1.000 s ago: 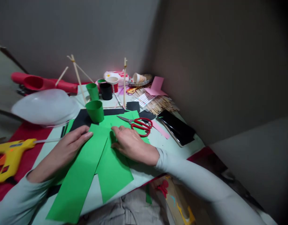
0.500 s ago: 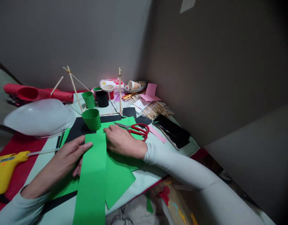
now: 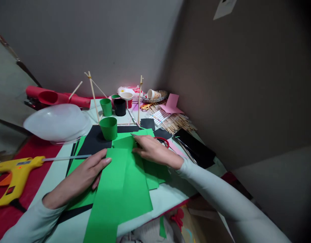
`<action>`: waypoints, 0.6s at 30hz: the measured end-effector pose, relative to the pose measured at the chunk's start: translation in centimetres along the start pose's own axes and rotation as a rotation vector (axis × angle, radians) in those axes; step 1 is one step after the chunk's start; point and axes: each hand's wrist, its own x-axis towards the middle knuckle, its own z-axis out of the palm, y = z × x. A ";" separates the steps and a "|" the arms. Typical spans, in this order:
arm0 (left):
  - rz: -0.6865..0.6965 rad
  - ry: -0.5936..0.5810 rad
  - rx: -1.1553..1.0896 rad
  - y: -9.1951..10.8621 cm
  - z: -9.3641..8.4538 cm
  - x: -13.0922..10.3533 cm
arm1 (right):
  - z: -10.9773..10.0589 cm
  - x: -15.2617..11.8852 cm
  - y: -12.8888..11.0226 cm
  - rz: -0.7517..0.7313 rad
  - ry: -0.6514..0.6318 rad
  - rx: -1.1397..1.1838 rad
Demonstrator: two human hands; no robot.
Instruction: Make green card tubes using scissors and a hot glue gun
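Observation:
A long strip of green paper [image 3: 110, 189] is pinched along its left edge by my left hand [image 3: 82, 175], thumb on top and fingers underneath. My right hand [image 3: 155, 150] lies over the scissors [image 3: 165, 140], its fingers curled about their middle. Only the blade tip and part of the red handles show past this hand. Under both hands are more green paper sheets [image 3: 136, 192], partly covered by the strip. A green paper cup [image 3: 108, 129] stands just beyond, on black paper [image 3: 94, 140].
A yellow glue gun [image 3: 21, 175] lies at left, near clear balloon-like plastic [image 3: 58, 123]. Farther back stand a stick frame [image 3: 93, 98], a black cup [image 3: 120, 108] and another green cup [image 3: 106, 108]. Wooden sticks [image 3: 182, 123] and a phone [image 3: 196, 148] are at right.
My right hand has left the top of the green strip and moved right, onto the scissors. My left hand keeps its hold on the strip. The view has shifted slightly left.

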 end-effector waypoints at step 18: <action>0.098 -0.141 0.003 -0.4 0.3 0.4 | -4.5 5.6 10.5 0.290 0.344 0.014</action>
